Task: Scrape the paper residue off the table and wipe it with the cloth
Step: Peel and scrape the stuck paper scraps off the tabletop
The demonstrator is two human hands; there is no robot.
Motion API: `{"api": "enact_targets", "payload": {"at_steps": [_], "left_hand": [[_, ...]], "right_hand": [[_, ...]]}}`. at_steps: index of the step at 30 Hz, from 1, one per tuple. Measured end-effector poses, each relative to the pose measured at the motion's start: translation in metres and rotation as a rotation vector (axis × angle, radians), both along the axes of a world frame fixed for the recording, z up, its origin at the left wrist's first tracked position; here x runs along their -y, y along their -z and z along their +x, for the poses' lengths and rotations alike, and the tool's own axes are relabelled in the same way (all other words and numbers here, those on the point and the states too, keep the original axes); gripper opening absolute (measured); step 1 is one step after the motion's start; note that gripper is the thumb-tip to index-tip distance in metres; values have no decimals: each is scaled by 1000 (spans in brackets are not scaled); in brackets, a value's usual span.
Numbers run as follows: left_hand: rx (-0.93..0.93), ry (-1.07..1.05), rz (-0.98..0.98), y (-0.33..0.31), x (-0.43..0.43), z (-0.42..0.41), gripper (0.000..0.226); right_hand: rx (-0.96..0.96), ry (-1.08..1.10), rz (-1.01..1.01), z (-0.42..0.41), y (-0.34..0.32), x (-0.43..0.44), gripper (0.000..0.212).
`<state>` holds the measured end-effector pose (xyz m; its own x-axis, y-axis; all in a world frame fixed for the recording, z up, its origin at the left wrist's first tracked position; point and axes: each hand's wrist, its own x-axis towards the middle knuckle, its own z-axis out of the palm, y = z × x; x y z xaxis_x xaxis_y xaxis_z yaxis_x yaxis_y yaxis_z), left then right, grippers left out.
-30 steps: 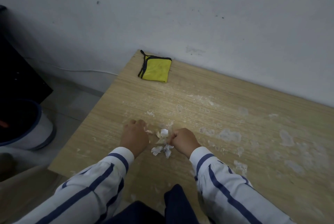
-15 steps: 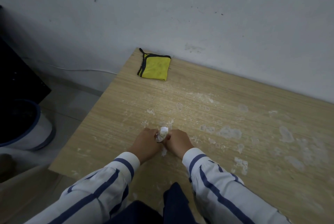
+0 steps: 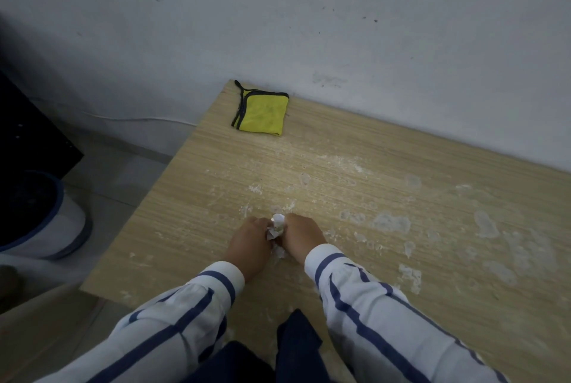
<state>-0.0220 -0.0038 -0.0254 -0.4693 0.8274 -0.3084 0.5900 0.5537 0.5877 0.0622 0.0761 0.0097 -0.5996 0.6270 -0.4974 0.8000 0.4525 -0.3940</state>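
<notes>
Both our hands sit knuckles-up near the front edge of the wooden table (image 3: 197, 185). The left hand (image 3: 251, 240) and right hand (image 3: 304, 236) are drawn together, fingers curled inward around a small wad of scraped paper (image 3: 277, 226) that they pinch between them. The fingertips are hidden under the backs of the hands, so we cannot tell how firmly each one bites. A few loose white scraps lie on the wood just below the wad, between our wrists.

We judge the scraping far from done. The paper residue (image 3: 390, 222) lies in pale, flaky patches on the table to the right of our hands, from just beside the right hand out toward the far right edge. The right hand is the nearer one for that work. Thinner specks lie ahead of both hands.

The yellow cloth (image 3: 261, 113), folded and trimmed in black, rests at the far left corner of the table, close to the wall (image 3: 340, 27). It lies well apart from our hands, straight ahead and slightly left, so the left hand has the shorter reach. Its black-bound edge runs roughly away from us.

A round bin (image 3: 66, 225) stands on the floor off the table's left side. If the wad goes there, the left hand is better placed.
</notes>
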Motion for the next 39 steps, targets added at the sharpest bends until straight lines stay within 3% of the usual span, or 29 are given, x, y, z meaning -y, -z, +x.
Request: {"api": "enact_targets", "payload": {"at_steps": [5,9,13,20,26,31,39], "left_hand": [[5,1,-7,-8,-1,2,33],[30,-46,30,-9,1,2,37],[52,-83,39,-13,1,3,25],[-110,-8,83,-18,3,8,31],[-263,26,176,-23,-3,21,29],[-355,171,140,-26,-20,46,43],[-396,440,16,-15,-52,126,53]], "right_hand": [[-31,54,-14,12,-3,-2,26],[-128,211,-56,22,-3,-5,15],[-143,201,-51,25,-3,-4,17],[-224,229,-45,30,-2,-3,12],[-196,160,183,44,0,-3,22],[-110,109,316,77,4,-11,33],[-43,263,326,156,22,-32,33]]}}
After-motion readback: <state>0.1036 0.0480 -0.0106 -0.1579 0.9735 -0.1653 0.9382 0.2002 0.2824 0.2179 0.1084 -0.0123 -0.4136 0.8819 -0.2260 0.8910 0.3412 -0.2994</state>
